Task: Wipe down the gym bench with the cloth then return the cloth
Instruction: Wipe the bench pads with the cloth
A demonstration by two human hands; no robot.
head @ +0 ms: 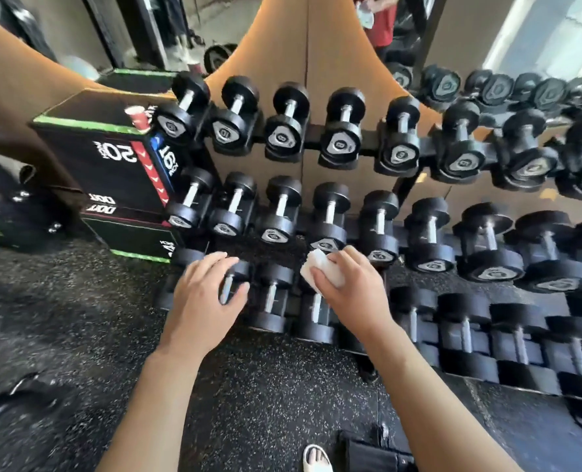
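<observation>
Speckled rubber floor (265, 386) before a dumbbell rack (333, 144); at left, a plyo box (112, 165) reads "20". Our right hand (347, 287) grips the white cloth (320, 267); our left hand (204, 298) hovers, fingers relaxed

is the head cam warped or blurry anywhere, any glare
Head view: strong wide-angle warp, the dumbbell rack bows toward the edges; bright washed-out window light top right; right hand and white cloth slightly soft, frame edges smeared.
</observation>
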